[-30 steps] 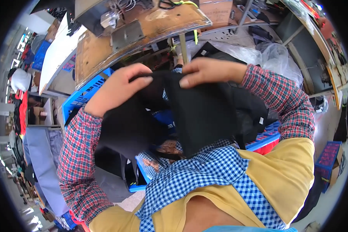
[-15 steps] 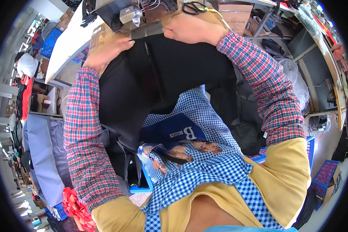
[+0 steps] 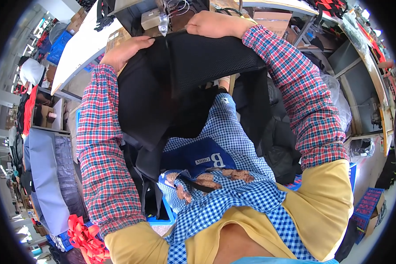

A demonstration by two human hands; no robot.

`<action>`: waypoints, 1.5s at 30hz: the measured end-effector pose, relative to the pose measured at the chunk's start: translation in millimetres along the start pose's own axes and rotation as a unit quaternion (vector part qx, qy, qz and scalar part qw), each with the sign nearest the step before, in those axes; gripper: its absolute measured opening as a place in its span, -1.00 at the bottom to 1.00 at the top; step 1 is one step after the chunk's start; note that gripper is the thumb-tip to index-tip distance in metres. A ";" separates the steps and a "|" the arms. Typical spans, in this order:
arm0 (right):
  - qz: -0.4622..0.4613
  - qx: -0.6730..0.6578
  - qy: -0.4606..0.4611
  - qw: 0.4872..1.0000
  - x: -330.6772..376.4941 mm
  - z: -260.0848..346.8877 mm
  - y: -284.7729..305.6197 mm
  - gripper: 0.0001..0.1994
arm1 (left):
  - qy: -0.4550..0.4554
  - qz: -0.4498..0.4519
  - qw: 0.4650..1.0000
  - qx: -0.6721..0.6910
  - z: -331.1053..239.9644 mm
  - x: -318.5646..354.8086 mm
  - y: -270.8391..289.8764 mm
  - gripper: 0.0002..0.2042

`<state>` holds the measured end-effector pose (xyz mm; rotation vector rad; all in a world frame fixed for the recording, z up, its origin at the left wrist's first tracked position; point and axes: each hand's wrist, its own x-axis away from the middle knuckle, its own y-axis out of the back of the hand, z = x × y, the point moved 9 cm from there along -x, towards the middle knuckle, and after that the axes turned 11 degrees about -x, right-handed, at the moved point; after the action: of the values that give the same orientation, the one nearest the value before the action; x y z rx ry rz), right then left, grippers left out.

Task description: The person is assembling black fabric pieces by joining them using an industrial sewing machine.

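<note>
A large black fabric piece (image 3: 152, 94), partly of mesh, hangs from both hands over my lap and the front of a blue checked apron (image 3: 237, 145). At its upper left edge, my left hand (image 3: 126, 52) grips the cloth with the thumb on top. My right hand (image 3: 215, 24) has its fingers curled over the top edge, further right. Just beyond the cloth, between the two hands, stands part of a machine with a pale box-shaped housing (image 3: 151, 19). The fingertips beneath the fabric are hidden.
A white tabletop (image 3: 79, 48) lies to the left. Dark padded material (image 3: 277, 141) is piled at the right of my lap. Below left are a blue crate (image 3: 165, 214) and a bundle of red ribbon (image 3: 87, 240). A cardboard box (image 3: 273, 23) stands beyond my right forearm.
The fabric has shifted slightly toward me and its front edge has lifted on the right, showing more mesh. Both hands keep their hold, having moved a little.
</note>
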<state>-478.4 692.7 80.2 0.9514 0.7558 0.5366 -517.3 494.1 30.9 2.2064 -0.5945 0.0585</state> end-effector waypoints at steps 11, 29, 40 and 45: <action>-0.010 -0.023 -0.053 0.998 5.2 5.9 14.7 -0.65 | -0.057 -0.066 0.991 -0.099 -38.4 28.6 10.2 -0.44; -0.012 0.034 0.026 0.999 5.6 5.0 16.6 -0.62 | -0.076 -0.070 0.990 -0.097 -16.3 13.6 30.6 -0.43; -0.032 0.029 0.029 0.999 14.4 14.0 20.9 -0.65 | 0.030 -0.088 0.996 0.001 14.2 83.4 33.8 -0.43; 0.032 0.041 -0.005 0.999 29.6 18.6 17.3 -0.68 | -0.015 -0.097 0.995 0.017 27.7 114.9 26.6 -0.45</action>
<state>-446.9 712.2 92.2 1.0559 0.7452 0.5593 -431.3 413.6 59.2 2.2920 -0.3953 -0.0672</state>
